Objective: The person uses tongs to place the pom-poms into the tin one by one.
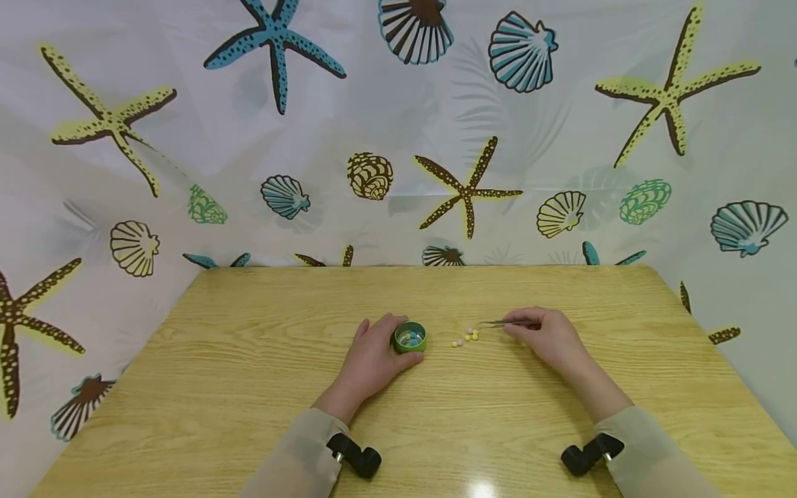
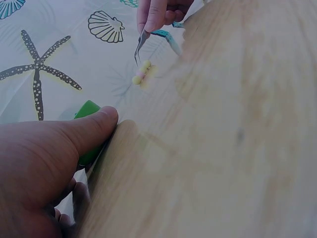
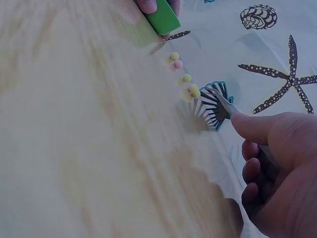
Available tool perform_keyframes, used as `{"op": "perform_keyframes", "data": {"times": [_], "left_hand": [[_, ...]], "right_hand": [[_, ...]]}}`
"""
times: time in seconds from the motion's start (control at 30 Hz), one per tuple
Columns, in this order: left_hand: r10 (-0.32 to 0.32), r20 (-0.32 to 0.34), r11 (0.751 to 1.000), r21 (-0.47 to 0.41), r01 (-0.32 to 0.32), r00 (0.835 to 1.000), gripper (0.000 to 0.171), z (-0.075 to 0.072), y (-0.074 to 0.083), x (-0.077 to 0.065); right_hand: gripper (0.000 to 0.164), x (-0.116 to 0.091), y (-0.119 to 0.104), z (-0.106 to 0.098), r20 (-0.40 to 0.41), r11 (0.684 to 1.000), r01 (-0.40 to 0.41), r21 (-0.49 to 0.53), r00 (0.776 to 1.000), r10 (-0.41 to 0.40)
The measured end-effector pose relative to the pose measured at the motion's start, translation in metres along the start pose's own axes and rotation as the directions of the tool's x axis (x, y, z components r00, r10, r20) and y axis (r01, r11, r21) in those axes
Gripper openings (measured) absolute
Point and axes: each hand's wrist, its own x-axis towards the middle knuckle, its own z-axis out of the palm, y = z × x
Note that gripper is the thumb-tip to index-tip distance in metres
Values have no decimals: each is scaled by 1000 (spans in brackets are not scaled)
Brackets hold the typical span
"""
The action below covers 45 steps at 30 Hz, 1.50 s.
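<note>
My left hand holds a small round green cup, thumb on its near side and fingers behind it. Inside the cup lie several small blue and yellow beads. To the right, my right hand pinches a pair of bent-tip metal tweezers between thumb and fingers. The tips point left, right at a few yellow and pink beads on the table. In the right wrist view, the tweezers reach the yellow bead nearest that hand. A pink bead sits farther along the row.
Both hands work over a wood-grain table. A pale cloth printed with starfish and shells hangs behind it and along both sides. Black wrist mounts are strapped on both sleeves.
</note>
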Motion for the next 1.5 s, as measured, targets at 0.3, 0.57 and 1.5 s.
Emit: {"op": "perform_keyframes", "data": {"times": [0.3, 0.57, 1.5], "left_hand": [[6, -1, 1000, 4, -6, 1000, 75, 0, -1, 0], [-3, 10, 1000, -5, 3, 1000, 75, 0, 1, -1], [-3, 10, 1000, -6, 3, 1000, 74, -3, 5, -1]], "right_hand": [[22, 2, 7, 4, -10, 999, 16, -29, 1000, -16], [22, 2, 7, 4, -3, 999, 16, -31, 1000, -16], [22, 1, 4, 9, 10, 1000, 7, 1, 1000, -7]]}}
